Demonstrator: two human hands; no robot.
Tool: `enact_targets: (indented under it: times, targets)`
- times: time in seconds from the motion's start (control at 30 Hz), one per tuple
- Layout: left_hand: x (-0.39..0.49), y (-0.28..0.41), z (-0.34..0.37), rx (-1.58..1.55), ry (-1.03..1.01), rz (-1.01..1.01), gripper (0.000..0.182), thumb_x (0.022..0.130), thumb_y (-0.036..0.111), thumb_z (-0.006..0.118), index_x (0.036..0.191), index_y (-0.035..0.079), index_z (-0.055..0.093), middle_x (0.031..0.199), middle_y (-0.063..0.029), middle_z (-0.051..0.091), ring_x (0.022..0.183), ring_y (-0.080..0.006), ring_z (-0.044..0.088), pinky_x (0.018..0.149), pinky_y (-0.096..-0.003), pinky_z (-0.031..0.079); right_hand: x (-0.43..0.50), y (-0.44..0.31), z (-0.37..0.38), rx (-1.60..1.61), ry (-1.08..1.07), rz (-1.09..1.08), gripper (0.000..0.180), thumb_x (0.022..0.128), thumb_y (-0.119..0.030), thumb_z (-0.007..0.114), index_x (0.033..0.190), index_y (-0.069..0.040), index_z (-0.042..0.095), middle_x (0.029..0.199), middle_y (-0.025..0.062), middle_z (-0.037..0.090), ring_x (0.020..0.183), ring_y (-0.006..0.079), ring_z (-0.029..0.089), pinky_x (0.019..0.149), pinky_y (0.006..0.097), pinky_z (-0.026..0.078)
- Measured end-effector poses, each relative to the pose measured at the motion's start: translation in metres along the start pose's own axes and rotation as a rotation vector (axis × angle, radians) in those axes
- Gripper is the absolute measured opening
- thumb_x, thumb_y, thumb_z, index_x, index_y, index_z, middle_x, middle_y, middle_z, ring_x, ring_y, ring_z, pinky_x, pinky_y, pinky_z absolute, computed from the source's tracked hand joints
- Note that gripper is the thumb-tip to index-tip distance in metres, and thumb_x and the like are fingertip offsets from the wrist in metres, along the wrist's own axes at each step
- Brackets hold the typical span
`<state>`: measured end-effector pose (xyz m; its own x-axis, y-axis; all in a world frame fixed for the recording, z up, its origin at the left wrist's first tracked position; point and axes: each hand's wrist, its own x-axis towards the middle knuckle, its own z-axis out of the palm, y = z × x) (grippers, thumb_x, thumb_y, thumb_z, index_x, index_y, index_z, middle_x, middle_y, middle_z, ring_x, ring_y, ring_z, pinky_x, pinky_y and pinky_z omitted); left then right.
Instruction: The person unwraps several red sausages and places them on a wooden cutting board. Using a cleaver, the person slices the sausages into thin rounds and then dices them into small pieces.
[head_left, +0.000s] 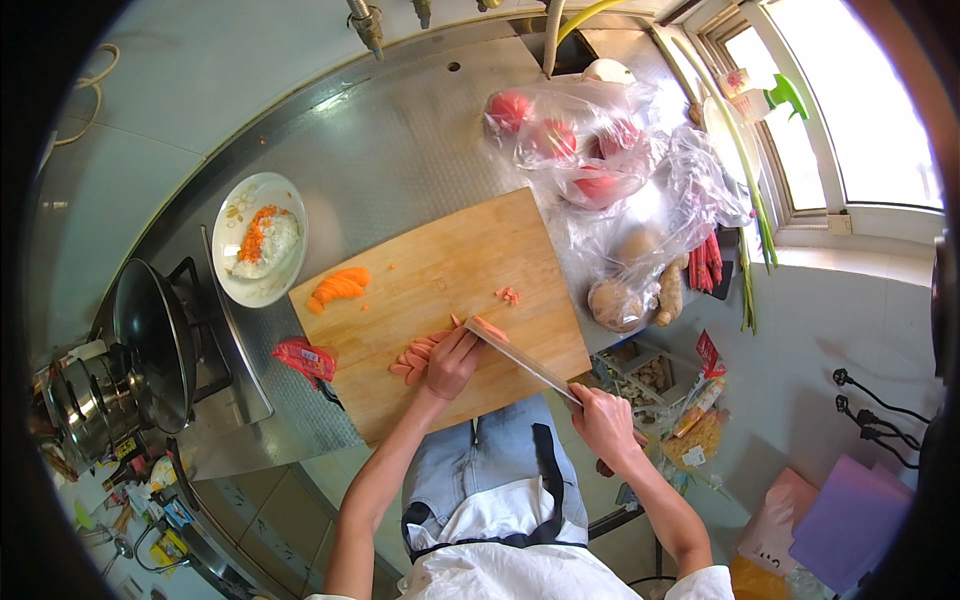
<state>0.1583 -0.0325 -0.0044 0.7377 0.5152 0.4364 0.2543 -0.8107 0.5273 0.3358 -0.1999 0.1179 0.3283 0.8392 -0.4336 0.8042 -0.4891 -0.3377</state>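
Observation:
A wooden cutting board (450, 277) lies on the steel counter. My right hand (604, 421) grips the handle of a kitchen knife (525, 361), whose blade slants over the board. Pink sausage strips (490, 328) lie against the blade's tip. My left hand (454, 362) rests on the board beside the blade, fingers bent down; what lies under them is hidden. Oval sausage slices (414, 358) overlap left of that hand. Small diced sausage (508, 295) lies to the right, and sliced carrot (339, 288) at the board's left. A white plate (291, 289) holds diced carrot and white rice.
Plastic bags (637, 169) with red tomatoes and potatoes lie at the right. A red packet (304, 361) touches the board's left edge. A black wok (154, 345) stands on the stove at the left. A spray bottle (769, 99) stands by the window.

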Motion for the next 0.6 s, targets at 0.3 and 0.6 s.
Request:
enact_targets:
  times: [0.3, 0.6]
  targets:
    - [0.003, 0.001, -0.001, 0.034, -0.011, 0.008, 0.017, 0.07, 0.0, 0.059, 0.086, -0.003, 0.065, 0.094, -0.0135, 0.063, 0.092, -0.0276, 0.061, 0.075, -0.0321, 0.053, 0.008, 0.014, 0.013, 0.057, -0.027, 0.01, 0.022, 0.076, -0.007, 0.057, 0.096, -0.006, 0.064, 0.075, 0.0147, 0.063, 0.065, 0.0344, 0.061, 0.057, 0.042, 0.048]
    - [0.003, 0.0, -0.003, 0.017, -0.011, 0.017, 0.018, 0.069, 0.001, 0.06, 0.086, -0.002, 0.064, 0.092, -0.0127, 0.061, 0.089, -0.027, 0.06, 0.069, -0.034, 0.053, -0.002, 0.018, 0.011, 0.057, 0.14, -0.112, 0.029, 0.075, -0.014, 0.062, 0.105, -0.013, 0.061, 0.065, 0.0069, 0.056, 0.052, 0.0273, 0.058, 0.046, 0.0374, 0.046]
